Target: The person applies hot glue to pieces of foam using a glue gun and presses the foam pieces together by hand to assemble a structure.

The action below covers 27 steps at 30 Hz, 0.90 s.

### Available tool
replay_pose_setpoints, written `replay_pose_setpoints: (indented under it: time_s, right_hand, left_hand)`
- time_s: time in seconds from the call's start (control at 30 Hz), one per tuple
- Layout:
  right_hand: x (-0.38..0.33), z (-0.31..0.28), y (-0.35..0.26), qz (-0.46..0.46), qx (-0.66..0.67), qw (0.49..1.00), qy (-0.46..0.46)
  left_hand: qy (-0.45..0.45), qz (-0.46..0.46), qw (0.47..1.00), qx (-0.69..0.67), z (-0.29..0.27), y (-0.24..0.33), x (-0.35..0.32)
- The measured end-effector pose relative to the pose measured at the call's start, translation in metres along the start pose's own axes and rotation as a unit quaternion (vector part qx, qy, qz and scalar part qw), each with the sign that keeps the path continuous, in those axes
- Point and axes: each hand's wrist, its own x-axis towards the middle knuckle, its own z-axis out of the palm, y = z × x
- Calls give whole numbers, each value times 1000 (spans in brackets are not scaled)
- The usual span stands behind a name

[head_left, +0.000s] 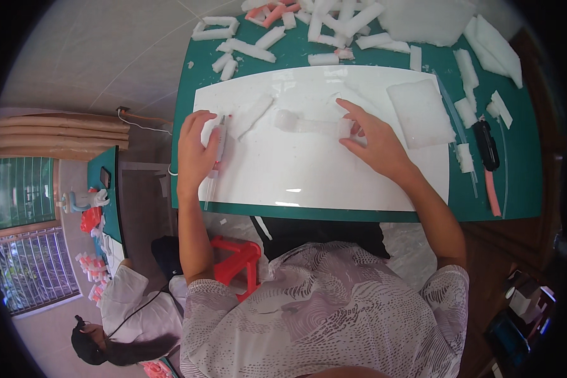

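Observation:
On a white board (334, 183), a pale translucent foam piece (315, 125) lies crosswise, with a rounded lump at its left end and a small block at its right end. My right hand (381, 142) has its thumb and curled fingers at that block, while the index finger stretches out above it. My left hand (196, 148) is at the board's left side, curled against a slim white glue tube (220, 146) with red marks and a clear tip pointing toward me. Its inner fingers are partly hidden. Between the hands lies a flat white foam strip (254, 116).
A square foam sheet (420, 113) lies at the board's right. Beyond it on the green table (516, 183) are clear tubes, a black-handled tool (486, 145) and foam scraps (334, 25). A red stool (238, 261) stands below; another person (132, 309) sits at left.

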Motion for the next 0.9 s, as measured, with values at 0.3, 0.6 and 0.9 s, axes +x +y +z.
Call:
replay_pose_setpoints:
  time_s: [0.3, 0.6, 0.9]
  right_hand:
    - [-3, 0, -1, -1, 12, 1000, 4]
    - [1, 2, 9, -35, 4, 999, 24]
    - [2, 6, 21, -59, 46, 997, 32]
  left_hand:
    - [-68, 100, 992, 40, 28, 19, 33]
    - [-136, 85, 984, 82, 39, 54, 59]
    - [-213, 315, 924, 30, 47, 121, 53]
